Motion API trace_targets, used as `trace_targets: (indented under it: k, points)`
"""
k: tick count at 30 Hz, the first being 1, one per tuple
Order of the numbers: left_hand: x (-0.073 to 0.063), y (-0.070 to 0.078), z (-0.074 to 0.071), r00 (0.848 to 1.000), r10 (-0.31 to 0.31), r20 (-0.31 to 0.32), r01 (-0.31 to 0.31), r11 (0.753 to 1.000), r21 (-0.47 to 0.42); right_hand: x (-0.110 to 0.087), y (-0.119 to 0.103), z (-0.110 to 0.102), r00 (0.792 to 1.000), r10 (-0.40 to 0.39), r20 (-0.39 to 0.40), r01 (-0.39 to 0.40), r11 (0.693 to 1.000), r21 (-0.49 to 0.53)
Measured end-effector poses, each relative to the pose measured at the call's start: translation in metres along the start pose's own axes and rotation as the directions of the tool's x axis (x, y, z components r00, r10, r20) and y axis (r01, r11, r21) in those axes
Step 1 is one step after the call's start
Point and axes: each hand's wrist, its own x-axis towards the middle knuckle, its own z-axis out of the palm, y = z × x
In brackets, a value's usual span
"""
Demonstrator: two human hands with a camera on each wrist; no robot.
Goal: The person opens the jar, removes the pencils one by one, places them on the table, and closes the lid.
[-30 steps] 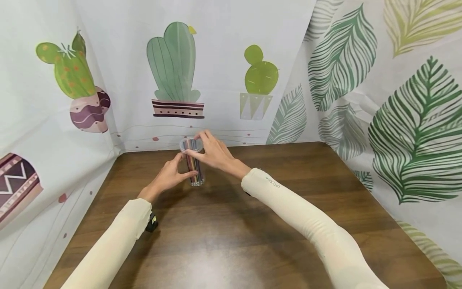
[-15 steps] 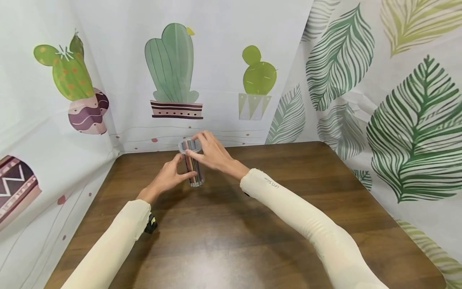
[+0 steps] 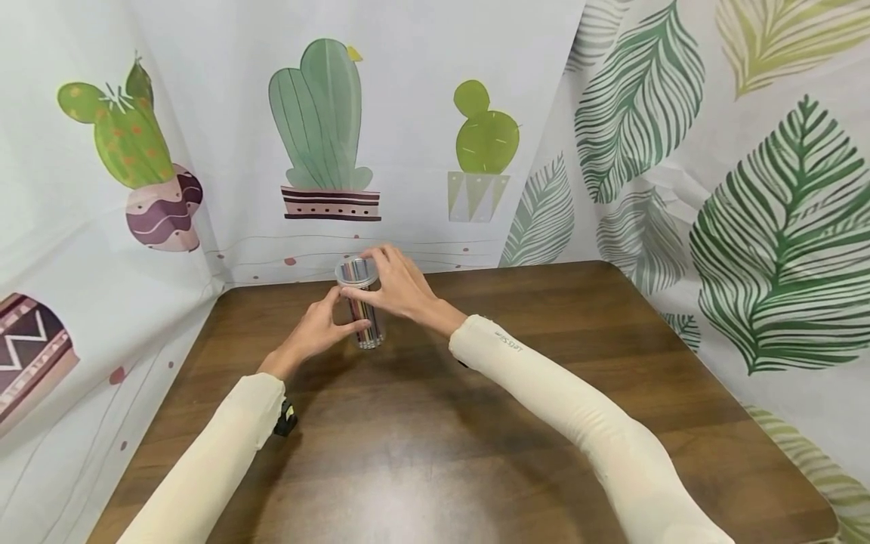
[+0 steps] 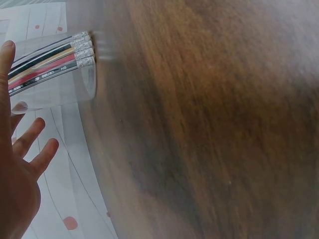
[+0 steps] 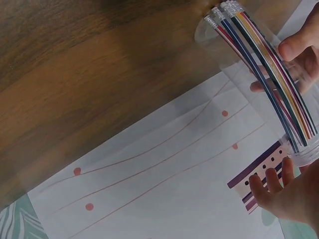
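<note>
Far left, cactus cloth point(image 3: 231, 113): white, potted-cactus prints, runs behind the counter point(image 3: 476, 423).
Left sleeve point(image 3: 211, 453): cream, black device point(image 3: 285, 419) at its cuff.
Left hand point(image 3: 314, 332): thumb and a finger grasping the jar point(image 3: 369, 337) around its side; other fingers stick out free in the left wrist view.
Jar: clear, tall, upright at the counter's far side, left of middle, between both hands.
Pencils point(image 4: 55, 67): inside jar, mixed colours, silver ends at its base; one marked HB.
Lid point(image 3: 356, 261): clear, round, on jar top.
Right hand point(image 3: 401, 287): thumb in front, fingers behind, grasping the lid; three fingers bent just beside it in the right wrist view.
Counter: brown wood grain, rounded corners, glare near front.
Right sleeve point(image 3: 564, 400): cream, small lettering near cuff.
Far right, leaf cloth point(image 3: 632, 249): white, green leaf prints.
</note>
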Motion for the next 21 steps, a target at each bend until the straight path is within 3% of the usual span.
trace_targets:
  k: [11,21]
  points:
    - [0.0000,0.0013,0.0004,1.000,0.016,0.011,-0.016,1.000,-0.008,-0.0022,0.0002,-0.0029,1.000,-0.026,0.017,0.026,1.000,0.000]
    - [-0.0003,0.0023,0.0004,1.000,0.012,0.008,-0.012,1.000,-0.002,-0.0024,0.0003,-0.0052,0.996,-0.040,0.082,0.040,0.999,-0.006]
